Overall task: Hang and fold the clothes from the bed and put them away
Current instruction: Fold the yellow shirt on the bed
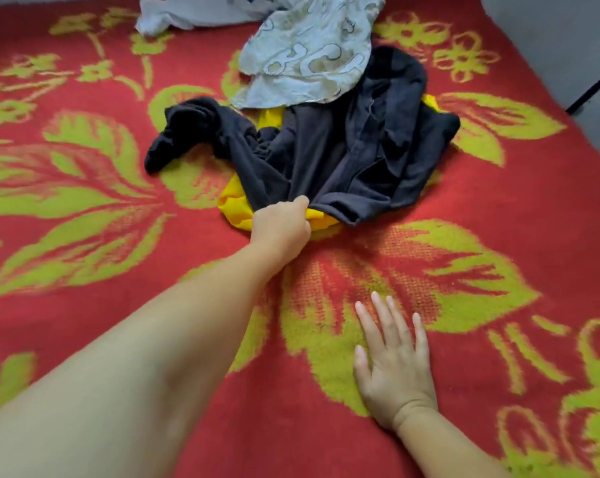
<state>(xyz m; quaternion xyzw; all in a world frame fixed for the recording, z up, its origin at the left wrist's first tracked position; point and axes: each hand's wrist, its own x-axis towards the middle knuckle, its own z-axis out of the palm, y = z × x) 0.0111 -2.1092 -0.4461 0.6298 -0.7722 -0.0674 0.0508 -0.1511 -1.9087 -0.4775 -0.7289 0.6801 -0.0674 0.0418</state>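
The right hand [393, 367] lies flat, fingers straight, on the red blanket with yellow-green flowers [498, 208], probably bracing the reach. Beyond it, the left hand [282, 224] grips the near hem of the crumpled dark cloth garment [343, 150], likely to drag it closer. A yellow fabric piece [233, 201] lies under the grip; a pale patterned cloth [308, 53] overlaps the garment's far edge.

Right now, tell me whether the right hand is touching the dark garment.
Apart. The head view shows the right hand resting flat on the red blanket, with bare blanket between it and the dark garment, which the left hand grips.
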